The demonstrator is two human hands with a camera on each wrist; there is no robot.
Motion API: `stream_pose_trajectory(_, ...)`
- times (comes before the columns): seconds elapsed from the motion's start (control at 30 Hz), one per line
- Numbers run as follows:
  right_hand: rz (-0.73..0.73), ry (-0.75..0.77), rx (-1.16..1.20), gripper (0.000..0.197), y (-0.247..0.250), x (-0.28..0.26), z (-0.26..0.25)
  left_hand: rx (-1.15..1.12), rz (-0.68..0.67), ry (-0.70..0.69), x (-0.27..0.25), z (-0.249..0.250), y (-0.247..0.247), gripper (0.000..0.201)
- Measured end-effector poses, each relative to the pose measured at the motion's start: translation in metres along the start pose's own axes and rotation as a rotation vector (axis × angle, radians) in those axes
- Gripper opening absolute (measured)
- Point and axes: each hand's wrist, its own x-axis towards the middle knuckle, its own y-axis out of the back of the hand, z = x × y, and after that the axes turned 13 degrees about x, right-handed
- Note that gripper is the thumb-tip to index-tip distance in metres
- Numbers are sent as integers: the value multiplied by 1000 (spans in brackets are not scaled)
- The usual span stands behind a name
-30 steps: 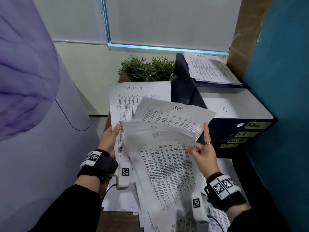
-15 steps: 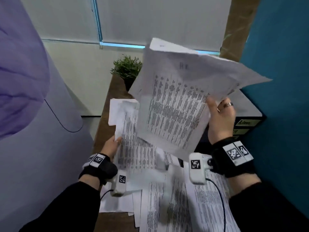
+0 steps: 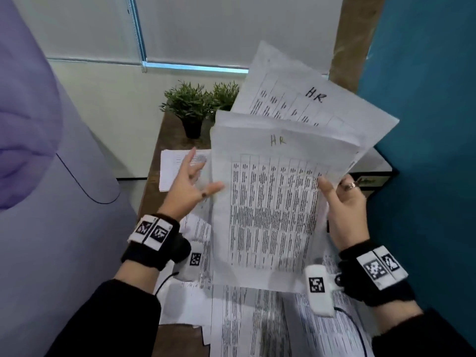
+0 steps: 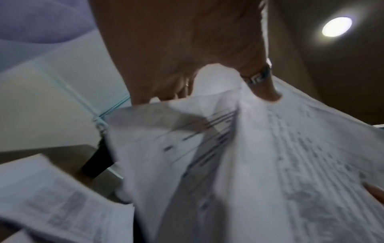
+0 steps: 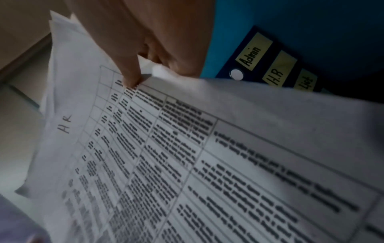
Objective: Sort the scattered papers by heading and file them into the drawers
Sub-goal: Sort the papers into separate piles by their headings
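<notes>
Head view shows a small sheaf of HR sheets (image 3: 268,202) held up in the air above the counter (image 3: 154,161), the front page headed "HR" in pale ink and a second page fanned out behind it with "HR" in black. The right hand (image 3: 345,210) pinches the sheaf at its right edge, thumb on the printed front. The left hand (image 3: 190,186) is spread, fingers straight, its fingertips touching the sheaf's left edge. Below, more printed papers (image 3: 257,323) lie scattered and overlapping across the brown counter, and another sheet (image 3: 170,171) rests flat farther back. To the right stands a dark drawer unit (image 5: 276,65) with yellow labels reading "Admin", "H.R" and one ending in "List". Two small green plants (image 3: 195,104) in dark pots sit at the counter's far end, under a pale window blind (image 3: 231,29). A teal wall (image 3: 425,99) closes the right side; a lilac panel (image 3: 51,176) fills the left.
</notes>
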Motion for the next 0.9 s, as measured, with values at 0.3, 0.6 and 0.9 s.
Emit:
stream_pose_trajectory(0.3, 1, -117, 33, 49, 8, -45, 24, -32, 105, 1, -43, -4, -46, 27)
stream_pose_trajectory(0.6, 21, -330, -180, 17, 41, -49, 65, -18, -142, 303, -61, -47, -74, 41)
stream_pose_trajectory(0.9, 160, -703, -257, 32, 177, -62, 82, 168, -214, 504, -62, -82, -94, 40)
